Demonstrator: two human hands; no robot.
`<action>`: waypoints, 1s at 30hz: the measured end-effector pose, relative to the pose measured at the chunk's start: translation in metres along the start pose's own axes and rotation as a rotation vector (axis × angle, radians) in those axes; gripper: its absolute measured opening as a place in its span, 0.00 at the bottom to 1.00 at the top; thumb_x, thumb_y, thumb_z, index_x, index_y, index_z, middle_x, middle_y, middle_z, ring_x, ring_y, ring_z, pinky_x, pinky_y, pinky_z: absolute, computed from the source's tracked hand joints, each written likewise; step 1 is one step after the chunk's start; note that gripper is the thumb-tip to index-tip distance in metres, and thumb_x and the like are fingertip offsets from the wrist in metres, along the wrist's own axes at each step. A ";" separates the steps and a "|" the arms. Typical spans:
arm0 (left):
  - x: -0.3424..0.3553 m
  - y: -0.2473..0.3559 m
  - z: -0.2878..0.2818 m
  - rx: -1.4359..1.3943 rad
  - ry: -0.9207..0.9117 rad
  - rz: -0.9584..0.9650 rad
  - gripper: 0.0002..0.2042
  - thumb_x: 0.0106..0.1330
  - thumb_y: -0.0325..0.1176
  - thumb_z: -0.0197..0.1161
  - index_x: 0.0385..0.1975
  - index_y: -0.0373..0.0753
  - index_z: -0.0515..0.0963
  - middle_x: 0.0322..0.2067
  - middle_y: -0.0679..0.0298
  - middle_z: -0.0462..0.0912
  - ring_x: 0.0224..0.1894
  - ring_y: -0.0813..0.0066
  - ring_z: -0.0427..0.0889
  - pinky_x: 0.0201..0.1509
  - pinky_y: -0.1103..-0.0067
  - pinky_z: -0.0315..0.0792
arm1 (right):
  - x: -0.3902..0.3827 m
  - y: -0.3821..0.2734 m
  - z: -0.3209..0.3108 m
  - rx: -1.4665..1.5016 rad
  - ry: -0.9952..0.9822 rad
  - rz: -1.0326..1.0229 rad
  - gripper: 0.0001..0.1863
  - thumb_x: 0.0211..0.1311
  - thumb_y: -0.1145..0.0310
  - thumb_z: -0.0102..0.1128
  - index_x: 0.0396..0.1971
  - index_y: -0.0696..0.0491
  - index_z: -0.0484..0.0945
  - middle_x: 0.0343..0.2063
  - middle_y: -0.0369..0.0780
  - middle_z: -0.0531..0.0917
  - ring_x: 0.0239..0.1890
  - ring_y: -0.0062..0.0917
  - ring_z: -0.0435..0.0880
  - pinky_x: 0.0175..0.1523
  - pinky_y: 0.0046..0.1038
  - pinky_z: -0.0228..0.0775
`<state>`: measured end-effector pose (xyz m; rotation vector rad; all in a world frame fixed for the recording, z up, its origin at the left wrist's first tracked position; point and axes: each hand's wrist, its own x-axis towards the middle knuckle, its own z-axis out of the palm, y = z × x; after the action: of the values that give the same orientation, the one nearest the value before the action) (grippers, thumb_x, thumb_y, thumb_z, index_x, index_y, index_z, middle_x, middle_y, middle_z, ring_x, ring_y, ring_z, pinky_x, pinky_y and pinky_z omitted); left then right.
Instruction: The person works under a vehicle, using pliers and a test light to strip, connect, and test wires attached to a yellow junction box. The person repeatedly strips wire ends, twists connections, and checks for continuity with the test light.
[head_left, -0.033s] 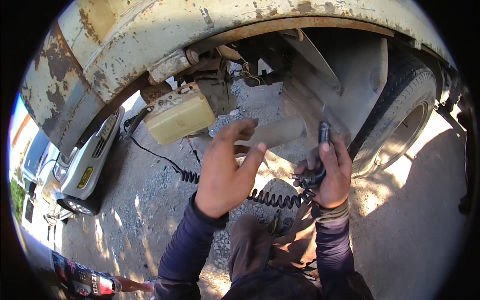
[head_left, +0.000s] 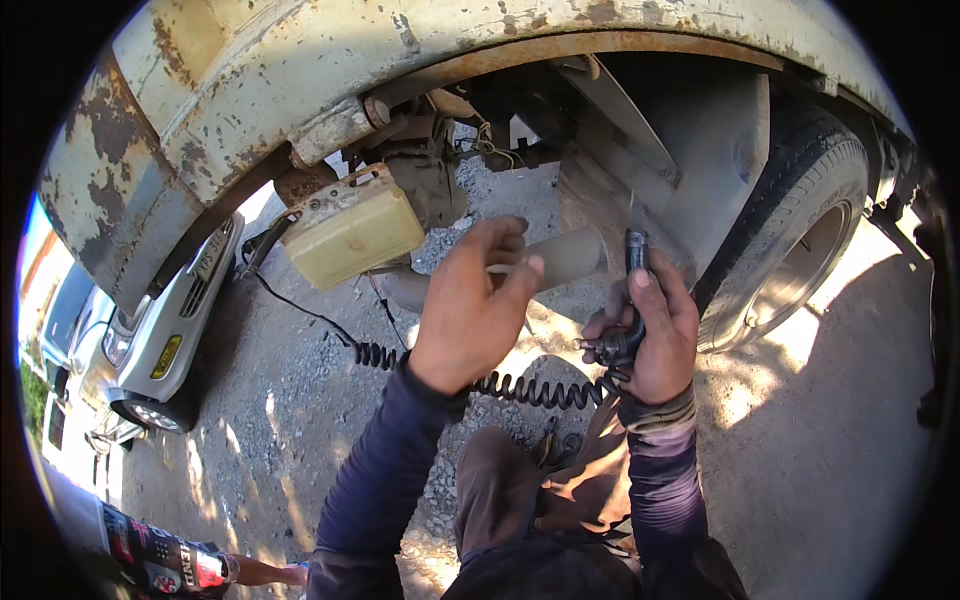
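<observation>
Sun-dappled gravelly ground (head_left: 250, 375), a white car (head_left: 140, 345)

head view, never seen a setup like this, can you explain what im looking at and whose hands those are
There is no robot: these are a person's own bare hands. A fisheye camera on their head looks down, so straight edges bend near the rim.

The right hand holds a dark tool. A coiled black cord or hose runs leftward from near it, passing behind the left wrist. The left hand is half curled, with nothing visible in it.

Ahead is a rusty vehicle body, with a cream box under it and a wheel to the right. Small stones cover parts of the ground.
</observation>
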<state>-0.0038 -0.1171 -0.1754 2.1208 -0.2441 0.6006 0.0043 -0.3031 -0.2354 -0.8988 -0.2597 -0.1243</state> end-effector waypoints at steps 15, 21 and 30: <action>0.131 -0.054 0.069 -0.869 0.382 -0.374 0.06 0.67 0.27 0.68 0.35 0.29 0.83 0.26 0.60 0.82 0.22 0.74 0.80 0.26 0.79 0.81 | 0.060 0.006 0.024 -0.441 -0.059 -0.090 0.22 0.69 0.73 0.56 0.61 0.61 0.71 0.35 0.47 0.84 0.22 0.27 0.86 0.28 0.28 0.76; 0.123 -0.046 0.052 -1.051 0.271 -0.408 0.08 0.67 0.24 0.66 0.41 0.26 0.80 0.37 0.54 0.84 0.35 0.65 0.85 0.41 0.73 0.86 | 0.072 0.004 0.045 -0.910 0.037 -0.266 0.24 0.62 0.65 0.60 0.57 0.58 0.78 0.39 0.57 0.86 0.41 0.51 0.87 0.48 0.42 0.78; 0.120 -0.026 0.048 -1.113 0.297 -0.487 0.09 0.65 0.22 0.67 0.40 0.22 0.78 0.39 0.52 0.84 0.35 0.62 0.85 0.41 0.71 0.84 | 0.079 0.005 0.066 -1.078 0.104 -0.353 0.25 0.59 0.64 0.62 0.57 0.58 0.81 0.42 0.58 0.85 0.45 0.53 0.85 0.51 0.43 0.77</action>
<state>0.1257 -0.1355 -0.1564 0.9408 0.1063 0.3389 0.0702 -0.2478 -0.1780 -1.9024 -0.2473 -0.6807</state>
